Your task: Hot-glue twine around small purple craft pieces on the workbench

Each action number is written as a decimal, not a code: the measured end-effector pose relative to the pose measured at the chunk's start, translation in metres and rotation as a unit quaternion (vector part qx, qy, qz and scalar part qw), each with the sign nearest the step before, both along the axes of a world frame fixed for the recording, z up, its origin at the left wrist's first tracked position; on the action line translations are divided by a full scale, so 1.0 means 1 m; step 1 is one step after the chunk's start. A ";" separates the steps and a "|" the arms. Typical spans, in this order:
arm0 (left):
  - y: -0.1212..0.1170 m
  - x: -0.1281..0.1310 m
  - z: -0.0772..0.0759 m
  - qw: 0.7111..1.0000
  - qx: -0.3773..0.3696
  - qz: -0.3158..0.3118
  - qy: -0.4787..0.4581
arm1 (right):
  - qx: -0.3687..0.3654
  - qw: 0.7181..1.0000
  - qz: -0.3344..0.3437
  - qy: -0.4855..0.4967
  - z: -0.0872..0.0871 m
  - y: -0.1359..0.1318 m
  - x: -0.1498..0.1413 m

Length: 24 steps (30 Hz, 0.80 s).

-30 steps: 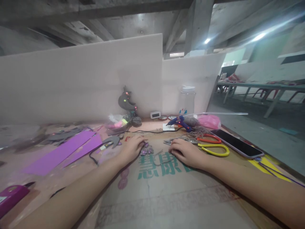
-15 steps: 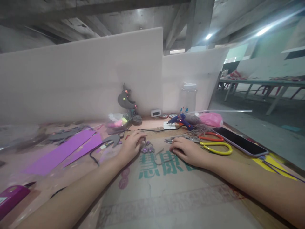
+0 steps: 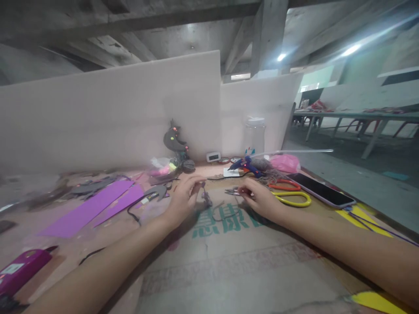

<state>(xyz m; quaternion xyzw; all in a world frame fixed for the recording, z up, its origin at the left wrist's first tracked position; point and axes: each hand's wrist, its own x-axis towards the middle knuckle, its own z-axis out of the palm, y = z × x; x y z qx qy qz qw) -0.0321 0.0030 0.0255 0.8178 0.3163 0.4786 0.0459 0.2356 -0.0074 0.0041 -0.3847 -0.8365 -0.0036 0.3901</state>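
My left hand point(image 3: 183, 198) is closed in a pinch, holding a small purple and grey cluster point(image 3: 206, 197) that hangs from its fingertips above the printed board. It looks like tiny flowers or beads, but blur hides the detail. My right hand point(image 3: 262, 199) has its thumb and fingers curled together beside the scissors; whatever is between them, if anything, cannot be made out. Metal blades point(image 3: 231, 191) poke out to the left of it, and yellow-handled scissors point(image 3: 294, 199) lie under and behind it. Between my hands a thin grey cord point(image 3: 225, 218) curves on the board point(image 3: 235, 270).
A blue glue gun point(image 3: 247, 165) stands behind my right hand, near grey yarn point(image 3: 260, 164) and a clear jar point(image 3: 254, 136). A phone point(image 3: 321, 189) lies at right. Purple sheets point(image 3: 88, 209) and a magenta tool point(image 3: 24, 270) are at left. A grey moon ornament point(image 3: 173, 140) stands at back.
My left hand has lifted the purple and grey cluster off the board. My right hand has risen slightly and its fingers have drawn together. The view has shifted a little.
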 end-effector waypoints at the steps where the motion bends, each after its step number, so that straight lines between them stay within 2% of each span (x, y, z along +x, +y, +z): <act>1: -0.005 0.003 0.003 1.000 -0.007 -0.005 -0.004 | -0.012 1.000 -0.004 0.017 0.002 -0.003 -0.002; 6: -0.031 0.017 0.014 0.999 -0.037 -0.025 -0.029 | -0.142 0.983 -0.008 0.112 0.016 -0.027 -0.022; 10: -0.048 0.026 0.018 0.994 -0.072 -0.051 -0.068 | -0.238 0.958 0.084 0.135 0.019 -0.045 -0.038; 12: -0.053 0.029 0.019 0.990 -0.090 -0.062 -0.087 | -0.258 0.952 0.111 0.125 0.018 -0.051 -0.045; 16: -0.057 0.031 0.017 0.982 -0.123 -0.081 -0.121 | -0.284 0.945 0.107 0.126 0.018 -0.057 -0.053; 24: -0.049 0.035 0.014 0.944 -0.219 -0.093 -0.229 | -0.357 0.899 0.106 0.231 0.018 -0.061 -0.052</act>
